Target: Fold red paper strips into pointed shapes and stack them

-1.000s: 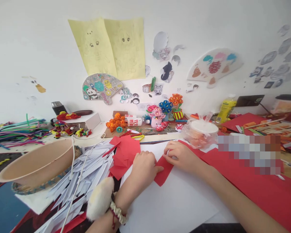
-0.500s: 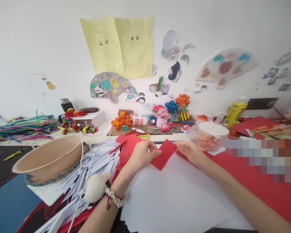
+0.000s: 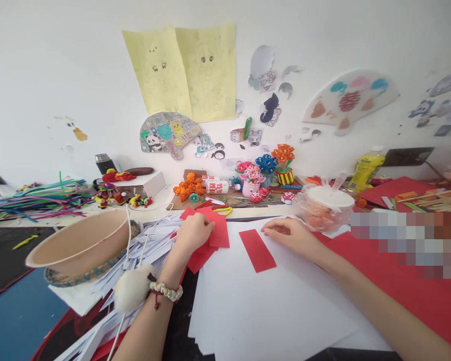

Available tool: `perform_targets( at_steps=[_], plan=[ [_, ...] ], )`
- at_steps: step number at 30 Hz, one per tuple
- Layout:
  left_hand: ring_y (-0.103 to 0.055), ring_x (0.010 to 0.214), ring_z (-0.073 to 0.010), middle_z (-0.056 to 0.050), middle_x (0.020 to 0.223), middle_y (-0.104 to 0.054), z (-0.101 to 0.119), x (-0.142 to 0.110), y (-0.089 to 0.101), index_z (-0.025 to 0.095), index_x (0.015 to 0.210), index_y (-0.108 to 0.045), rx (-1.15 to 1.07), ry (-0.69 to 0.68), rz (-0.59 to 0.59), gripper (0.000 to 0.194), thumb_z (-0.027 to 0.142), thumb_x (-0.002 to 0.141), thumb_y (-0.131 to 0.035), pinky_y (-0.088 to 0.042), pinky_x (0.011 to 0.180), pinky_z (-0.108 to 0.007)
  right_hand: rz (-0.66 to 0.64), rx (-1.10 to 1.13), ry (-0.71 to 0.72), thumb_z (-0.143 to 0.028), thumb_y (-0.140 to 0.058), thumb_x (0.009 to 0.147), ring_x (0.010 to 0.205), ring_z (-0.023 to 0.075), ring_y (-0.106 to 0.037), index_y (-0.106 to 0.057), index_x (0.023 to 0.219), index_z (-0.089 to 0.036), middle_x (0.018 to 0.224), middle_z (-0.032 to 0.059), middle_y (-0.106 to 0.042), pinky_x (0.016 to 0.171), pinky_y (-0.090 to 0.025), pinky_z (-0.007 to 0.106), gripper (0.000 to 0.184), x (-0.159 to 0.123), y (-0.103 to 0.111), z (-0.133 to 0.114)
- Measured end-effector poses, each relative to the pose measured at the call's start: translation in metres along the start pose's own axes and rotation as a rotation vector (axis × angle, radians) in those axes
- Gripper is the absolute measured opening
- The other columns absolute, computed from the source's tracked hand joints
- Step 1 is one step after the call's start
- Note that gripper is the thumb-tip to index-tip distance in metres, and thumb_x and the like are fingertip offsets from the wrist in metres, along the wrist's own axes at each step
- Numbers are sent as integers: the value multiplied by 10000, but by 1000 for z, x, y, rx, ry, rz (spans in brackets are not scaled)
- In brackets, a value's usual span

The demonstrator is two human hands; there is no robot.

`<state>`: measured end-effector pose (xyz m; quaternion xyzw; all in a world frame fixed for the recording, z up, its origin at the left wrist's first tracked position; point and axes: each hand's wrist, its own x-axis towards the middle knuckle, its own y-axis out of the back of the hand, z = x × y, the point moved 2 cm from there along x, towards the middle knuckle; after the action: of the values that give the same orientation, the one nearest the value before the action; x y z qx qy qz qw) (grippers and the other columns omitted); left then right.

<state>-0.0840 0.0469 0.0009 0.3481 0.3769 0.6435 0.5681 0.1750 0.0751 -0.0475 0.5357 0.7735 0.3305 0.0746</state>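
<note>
My left hand [image 3: 196, 231] is at the pile of red paper pieces [image 3: 199, 260] left of the white sheets. Its fingers are curled closed on a red paper piece [image 3: 221, 233]; the fingertips are partly hidden. A red paper strip [image 3: 257, 251] lies flat and slanted on the stack of white paper [image 3: 278, 306], apart from both hands. Just right of the strip's far end is my right hand [image 3: 291, 236], fingers loosely bent and apart from the thumb, with nothing visible in it. A bracelet and a white fluffy ball are on my left wrist.
Folded white paper strips [image 3: 146, 250] and a beige basin [image 3: 78, 245] are at the left. Large red paper [image 3: 391, 291] spreads at the right, near a lidded tub [image 3: 329, 198]. Crafted flowers [image 3: 266, 164] stand along the back. A white cord [image 3: 128, 235] crosses the strips.
My left hand has moved left, from the red strip to the red pile. My right hand has let go of the red paper, and a strip now lies flat, slanted the other way.
</note>
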Motion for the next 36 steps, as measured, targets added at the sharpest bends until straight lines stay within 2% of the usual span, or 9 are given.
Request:
perform_targets(
  at_steps=[3,6,10,16,19,22,26,32,36],
  plan=[
    [-546,555,-181,-33,512,-578,3,-2,-6,174,523,-633,3,-3,-53,262,277,741,-529,-348,547,-274,-36,-125,29,-464,-559,822,830,214,-613,-666,1099,-242,1040,75,-672,710,-500,328,371,-5,-4,-4],
    [-540,534,-160,-23,507,-581,10,-7,-12,169,553,-658,-49,-40,-143,299,306,768,-500,-365,533,-258,-155,-256,172,-516,-583,814,1072,251,-538,-572,1248,-337,1244,68,-554,885,-449,386,470,-9,-8,-11],
    [-481,478,-123,6,474,-542,20,-12,-18,155,635,-702,-136,-96,-242,352,380,793,-483,-381,512,-233,-211,-402,280,-490,-541,863,1170,276,-466,-633,1166,-377,1247,59,-543,957,-378,450,336,-10,-9,-12],
    [-452,461,-130,6,443,-492,19,-8,-17,147,682,-715,-157,-61,-194,346,297,804,-428,-346,487,-243,-51,-421,303,-382,-546,883,1036,257,-529,-746,834,-265,1070,74,-638,860,-429,411,237,-5,-2,-9],
    [-487,488,-147,-13,466,-534,20,-10,-21,153,641,-714,-142,-63,-211,310,277,774,-463,-347,491,-251,-62,-432,279,-426,-546,874,1083,260,-524,-711,972,-250,1138,81,-619,903,-427,417,261,-6,-4,-9],
    [-519,527,-140,-22,558,-606,27,-15,-26,152,663,-724,-159,-106,-271,312,300,775,-474,-361,504,-237,-101,-467,234,-538,-508,861,1205,290,-458,-569,1253,-250,1299,101,-534,978,-385,456,490,-9,-8,-5],
    [-497,505,-120,-7,553,-595,39,-23,-27,138,748,-739,-201,-165,-368,343,362,793,-483,-358,484,-219,-130,-467,215,-549,-497,861,1242,297,-430,-565,1259,-271,1336,99,-504,1010,-353,466,490,-10,-8,-1],
    [-606,665,-165,-33,755,-700,40,-22,-16,190,792,-715,1,-208,-183,214,322,767,-548,-383,535,-234,-95,-327,210,-422,-597,827,1143,255,-501,-643,1040,-247,1221,78,-563,969,-397,413,279,-6,-3,-5],
    [-634,750,-195,-13,827,-713,37,-23,-22,239,721,-701,121,-215,-165,95,276,693,-618,-376,559,-248,-110,-298,174,-423,-603,817,1130,257,-506,-630,1053,-247,1199,74,-571,956,-404,411,296,-5,-3,-2]
  ],
)
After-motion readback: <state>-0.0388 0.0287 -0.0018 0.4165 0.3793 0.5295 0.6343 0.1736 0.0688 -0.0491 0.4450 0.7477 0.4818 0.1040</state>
